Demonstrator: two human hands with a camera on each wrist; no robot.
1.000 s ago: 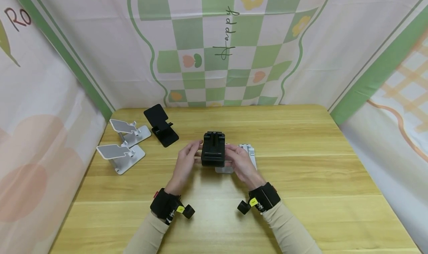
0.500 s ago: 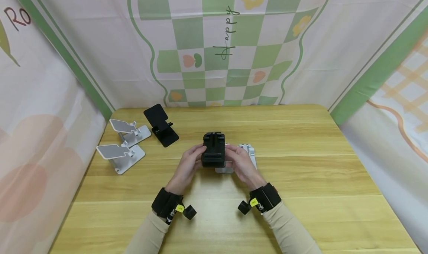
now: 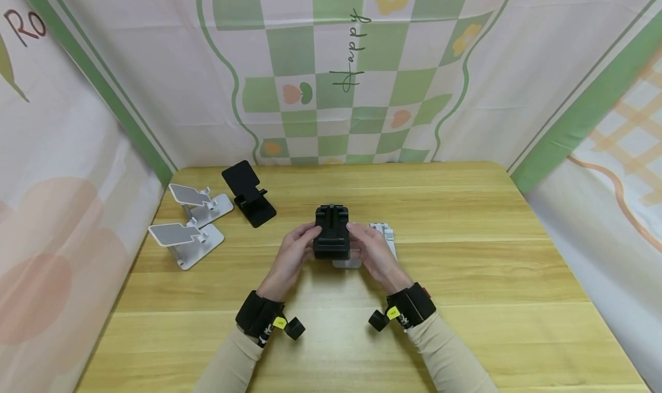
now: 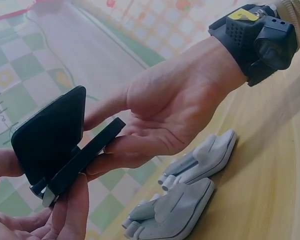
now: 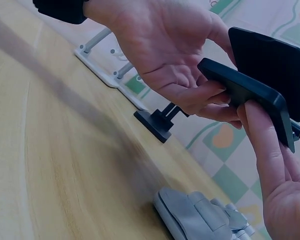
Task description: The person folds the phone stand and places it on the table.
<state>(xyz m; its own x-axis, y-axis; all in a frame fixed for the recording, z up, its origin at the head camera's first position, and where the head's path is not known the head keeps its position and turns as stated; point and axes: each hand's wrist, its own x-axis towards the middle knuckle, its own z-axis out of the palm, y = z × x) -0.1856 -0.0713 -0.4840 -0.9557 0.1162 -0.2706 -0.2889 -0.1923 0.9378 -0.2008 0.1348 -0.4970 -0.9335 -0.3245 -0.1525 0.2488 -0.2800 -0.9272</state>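
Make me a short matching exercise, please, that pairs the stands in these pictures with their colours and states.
1. Held stand
2. Left-edge stands
3. Stands partly behind the right hand in the head view
4. Far-edge stand

A. Pale, folded
B. Black, on the table
C. Black, off the table
D. Pale, unfolded

Pairs: 1-C, 2-D, 3-A, 4-B

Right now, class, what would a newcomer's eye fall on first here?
Likely first, the dark hinged stand held by the left hand and right hand, near the head view's centre. Next, the green-checked cloth behind the table, then two white stands toward its left edge.
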